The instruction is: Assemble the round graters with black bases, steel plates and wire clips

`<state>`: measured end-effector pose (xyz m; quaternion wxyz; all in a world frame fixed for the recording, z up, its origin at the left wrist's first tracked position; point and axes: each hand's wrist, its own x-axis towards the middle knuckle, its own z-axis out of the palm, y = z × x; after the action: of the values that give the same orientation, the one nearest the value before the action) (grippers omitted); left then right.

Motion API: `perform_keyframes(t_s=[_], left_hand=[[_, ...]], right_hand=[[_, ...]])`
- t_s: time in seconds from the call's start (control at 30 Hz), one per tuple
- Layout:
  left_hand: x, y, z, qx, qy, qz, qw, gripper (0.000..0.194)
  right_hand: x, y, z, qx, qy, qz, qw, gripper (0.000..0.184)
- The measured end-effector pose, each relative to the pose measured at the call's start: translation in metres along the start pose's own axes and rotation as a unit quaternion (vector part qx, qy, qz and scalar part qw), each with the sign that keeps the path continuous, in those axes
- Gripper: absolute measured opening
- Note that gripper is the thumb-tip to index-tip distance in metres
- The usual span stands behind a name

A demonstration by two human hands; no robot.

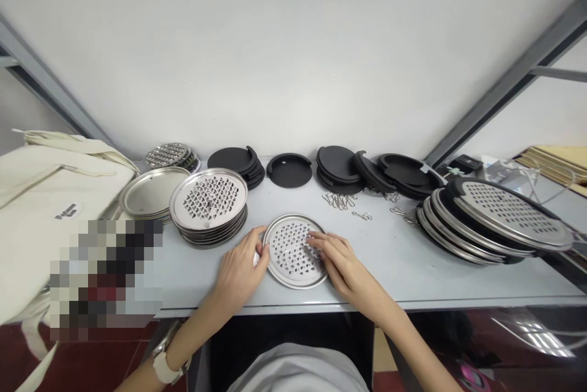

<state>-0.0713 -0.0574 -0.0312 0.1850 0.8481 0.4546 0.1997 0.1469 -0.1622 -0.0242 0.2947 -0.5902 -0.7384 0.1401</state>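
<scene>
A round metal grater plate (293, 249) with a raised rim lies in front of me, near the table's front edge. My left hand (241, 266) is closed at its left rim, with the thumb along the edge. Something small and white (255, 258), too little of it showing to name, is between thumb and fingers there. Over the right side of the plate lies my right hand (343, 263), fingers stretched out and their tips touching the perforated surface. The underside of the plate is hidden.
Left stand stacks of grater plates (208, 201) and plain metal discs (156, 193), beside a cream bag (59, 196). Black round holders (288, 170) line the wall, with wire clips (339, 200) before them. Stacked graters with black holders (495, 221) lean on the right.
</scene>
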Motion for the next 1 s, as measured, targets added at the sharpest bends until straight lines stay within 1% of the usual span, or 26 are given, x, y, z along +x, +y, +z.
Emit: perform_keyframes(t_s=[0.2,0.33,0.4,0.47,0.53,0.63,0.7,0.77,0.8,0.87,0.9,0.97,1.0], left_hand=[[0.001,0.001,-0.001,-0.002,-0.015,-0.002,1.0,0.03],[-0.002,0.005,-0.002,-0.012,-0.046,0.022,0.999,0.03],[-0.006,0.008,-0.004,-0.006,-0.066,0.043,0.997,0.023],[-0.011,0.013,-0.006,0.01,-0.095,0.08,0.992,0.013],[-0.018,0.02,-0.009,0.027,-0.134,0.132,0.982,0.009],[-0.028,0.036,-0.012,0.071,-0.187,0.234,0.951,0.011],[-0.034,0.049,-0.013,0.097,-0.204,0.292,0.929,0.018],[-0.036,0.062,-0.013,0.099,-0.212,0.332,0.914,0.028],[-0.035,0.068,-0.014,0.093,-0.219,0.348,0.907,0.031],[-0.032,0.077,-0.018,0.071,-0.226,0.374,0.897,0.033],[-0.029,0.08,-0.021,0.06,-0.224,0.378,0.896,0.034],[-0.021,0.078,-0.028,0.05,-0.212,0.37,0.903,0.038],[-0.017,0.074,-0.031,0.053,-0.207,0.364,0.907,0.041]], right_hand=[[0.001,0.002,-0.002,0.041,0.011,0.024,0.999,0.032],[0.008,0.005,-0.005,0.07,0.015,0.04,0.997,0.03],[0.015,0.008,-0.008,0.083,0.015,0.035,0.996,0.029],[0.023,0.011,-0.011,0.091,0.004,0.025,0.996,0.028],[0.034,0.013,-0.014,0.099,-0.007,0.014,0.995,0.027],[0.054,0.014,-0.017,0.123,-0.028,-0.004,0.992,0.026],[0.067,0.013,-0.017,0.149,-0.054,-0.029,0.987,0.025],[0.08,0.012,-0.016,0.174,-0.08,-0.052,0.98,0.025],[0.085,0.011,-0.016,0.179,-0.066,-0.057,0.98,0.024],[0.089,0.011,-0.017,0.162,0.008,-0.057,0.985,0.022],[0.089,0.011,-0.018,0.151,0.043,-0.05,0.986,0.021],[0.079,0.011,-0.02,0.119,0.089,-0.03,0.988,0.02],[0.071,0.011,-0.021,0.1,0.105,-0.016,0.989,0.018]])
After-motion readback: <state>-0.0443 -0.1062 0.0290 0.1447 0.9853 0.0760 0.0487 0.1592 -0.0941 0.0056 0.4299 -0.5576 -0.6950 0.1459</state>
